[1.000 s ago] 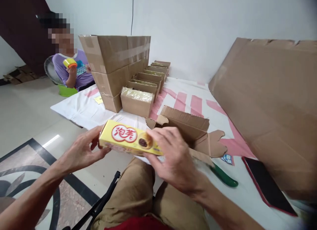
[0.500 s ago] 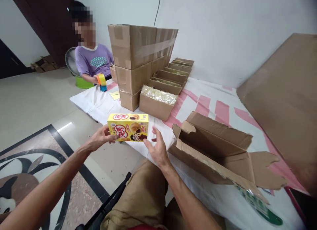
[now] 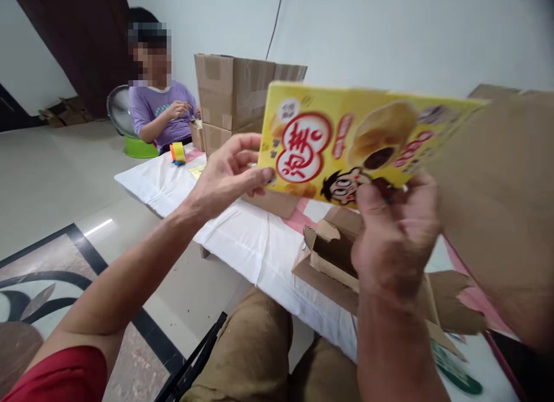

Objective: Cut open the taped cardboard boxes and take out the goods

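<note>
A yellow snack box [image 3: 337, 142] printed with red Chinese lettering, a cream puff and a cartoon face is held up close in front of me. My left hand [image 3: 236, 168] pinches its left end, thumb on the front. Around the lower right part of the box, my right hand [image 3: 396, 229] is closed, its thumb pressed on the front near the cartoon face. Below the box lies an open cardboard carton [image 3: 324, 278] with torn flaps, partly hidden by my right hand and forearm.
Taped cartons [image 3: 216, 93] stand stacked on the cloth-covered table [image 3: 234, 246]. A tape dispenser [image 3: 178, 153] lies near its far left edge. A person in a purple shirt [image 3: 149, 111] sits beyond. A large cardboard piece [image 3: 497, 217] rises at the right, near a green item [image 3: 456, 370].
The snack box has come up and right, closer to the camera. My right hand has gone from loosely beside it to gripping it. The other person's hand has left the tape dispenser.
</note>
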`<state>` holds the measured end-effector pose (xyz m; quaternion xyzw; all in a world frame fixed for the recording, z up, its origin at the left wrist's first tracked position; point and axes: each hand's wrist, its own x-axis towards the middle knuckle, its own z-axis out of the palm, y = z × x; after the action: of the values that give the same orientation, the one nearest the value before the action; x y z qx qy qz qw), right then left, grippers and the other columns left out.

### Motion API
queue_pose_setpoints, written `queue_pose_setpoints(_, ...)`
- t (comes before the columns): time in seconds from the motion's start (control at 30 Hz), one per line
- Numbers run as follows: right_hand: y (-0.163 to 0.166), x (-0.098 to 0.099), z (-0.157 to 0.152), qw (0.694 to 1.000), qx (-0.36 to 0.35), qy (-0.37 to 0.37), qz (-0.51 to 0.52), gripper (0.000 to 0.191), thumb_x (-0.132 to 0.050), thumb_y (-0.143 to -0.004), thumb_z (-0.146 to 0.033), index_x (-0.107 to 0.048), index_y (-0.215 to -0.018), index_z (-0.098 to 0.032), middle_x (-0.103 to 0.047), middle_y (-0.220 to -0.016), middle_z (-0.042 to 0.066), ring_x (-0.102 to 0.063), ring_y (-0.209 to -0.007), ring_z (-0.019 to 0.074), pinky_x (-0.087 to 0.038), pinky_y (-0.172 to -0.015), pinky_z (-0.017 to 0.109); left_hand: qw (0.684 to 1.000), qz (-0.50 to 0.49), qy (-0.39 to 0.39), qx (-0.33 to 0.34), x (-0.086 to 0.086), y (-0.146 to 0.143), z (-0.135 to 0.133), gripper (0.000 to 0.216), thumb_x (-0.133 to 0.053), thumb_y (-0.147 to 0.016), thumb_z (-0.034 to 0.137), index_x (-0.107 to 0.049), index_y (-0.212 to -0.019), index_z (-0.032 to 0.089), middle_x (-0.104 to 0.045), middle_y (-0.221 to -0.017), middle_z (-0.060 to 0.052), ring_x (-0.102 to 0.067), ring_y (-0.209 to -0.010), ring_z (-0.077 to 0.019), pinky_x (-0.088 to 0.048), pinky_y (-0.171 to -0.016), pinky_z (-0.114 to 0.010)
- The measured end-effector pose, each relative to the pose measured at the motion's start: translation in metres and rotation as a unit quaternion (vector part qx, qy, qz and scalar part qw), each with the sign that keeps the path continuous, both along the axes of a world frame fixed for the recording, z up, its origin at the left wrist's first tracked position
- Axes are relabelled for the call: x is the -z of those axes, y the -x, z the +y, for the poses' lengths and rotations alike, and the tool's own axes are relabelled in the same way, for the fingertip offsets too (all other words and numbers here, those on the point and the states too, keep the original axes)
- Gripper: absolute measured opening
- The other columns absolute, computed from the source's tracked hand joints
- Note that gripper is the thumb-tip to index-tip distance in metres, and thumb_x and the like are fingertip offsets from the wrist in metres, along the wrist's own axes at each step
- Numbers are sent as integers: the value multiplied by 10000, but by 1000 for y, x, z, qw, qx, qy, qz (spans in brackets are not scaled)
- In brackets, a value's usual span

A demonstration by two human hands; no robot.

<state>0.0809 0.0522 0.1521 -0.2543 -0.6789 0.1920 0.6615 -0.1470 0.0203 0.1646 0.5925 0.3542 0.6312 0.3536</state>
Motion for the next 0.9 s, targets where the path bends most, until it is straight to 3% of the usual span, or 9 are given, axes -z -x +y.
queue_pose_setpoints(0.1, -28, -31, 13, 998, -3, -65, 25, 411, -645, -927, -353, -583, -1318, -244, -659, -1358, 140, -638, -1312, 335, -506, -1109, 613, 997, 14, -41, 62, -37, -22, 29, 501, -861, -798, 358, -600, -1197, 201, -759, -931, -4, -746, -711, -146, -576, -595, -224)
queue_pose_setpoints(0.2, -50, -49, 20, 996, 3, -85, 32, 372, -668, -891, -336, -600, -1237, -216, -687, -1298, 162, -650, -1299, 351, -507, -1099, 614, 994, 22, -48, 100, -57, -42, 52, 462, -850, -799, 317, -606, -1170, 187, -757, -869, 24, -715, -616, -110, -568, -578, -212)
queue_pose_setpoints(0.3, -63, -53, 16, 997, 51, -60, -7, 351, -581, -949, -349, -579, -1283, -244, -671, -1343, 154, -624, -1338, 346, -513, -1092, 607, 992, 18, -56, 113, -61, -55, 57, 473, -853, -792, 322, -611, -1179, 196, -759, -858, 33, -714, -608, -109, -573, -584, -218)
queue_pose_setpoints(0.4, -62, -44, -1, 994, 92, -50, -31, 407, -541, -978, -351, -536, -1374, -259, -639, -1394, 133, -626, -1321, 331, -531, -1076, 589, 994, 24, -55, 88, -49, -52, 40, 508, -867, -779, 366, -629, -1201, 214, -771, -927, 1, -743, -683, -140, -574, -583, -222)
queue_pose_setpoints(0.5, -43, -19, -29, 984, 156, -38, -72, 472, -592, -986, -349, -511, -1446, -285, -616, -1398, 128, -619, -1284, 335, -547, -1041, 586, 999, 48, -14, 11, -14, -29, 9, 519, -873, -763, 427, -653, -1184, 218, -763, -967, -31, -749, -724, -167, -565, -565, -232)
queue_pose_setpoints(0.57, -22, 7, -47, 974, 180, -40, -129, 506, -623, -984, -309, -505, -1476, -304, -627, -1354, 135, -598, -1280, 342, -534, -1050, 588, 994, 82, 47, -56, 22, -7, -12, 434, -864, -761, 462, -682, -1046, 190, -737, -873, -31, -726, -674, -164, -542, -532, -234)
queue_pose_setpoints(0.67, 17, 60, -58, 968, 148, -52, -198, 565, -621, -975, -214, -477, -1516, -287, -648, -1291, 143, -606, -1238, 324, -518, -1068, 560, 974, 92, 157, -131, 84, 26, -34, 414, -832, -768, 489, -674, -978, 169, -705, -780, -22, -674, -587, -149, -548, -541, -273)
queue_pose_setpoints(0.8, 52, 142, -32, 979, 95, 8, -179, 524, -565, -960, -168, -520, -1478, -231, -663, -1294, 137, -621, -1205, 286, -545, -1025, 495, 951, 57, 235, -192, 150, 48, -34, 473, -821, -680, 501, -648, -968, 167, -689, -751, -10, -664, -574, -162, -533, -499, -278)
queue_pose_setpoints(0.9, 56, 189, 5, 982, 76, 113, -130, 469, -559, -922, -195, -584, -1390, -201, -691, -1296, 142, -638, -1189, 266, -566, -980, 443, 939, 83, 277, -187, 174, 44, -6, 407, -782, -679, 445, -652, -948, 170, -716, -865, -39, -670, -573, -149, -539, -487, -269)
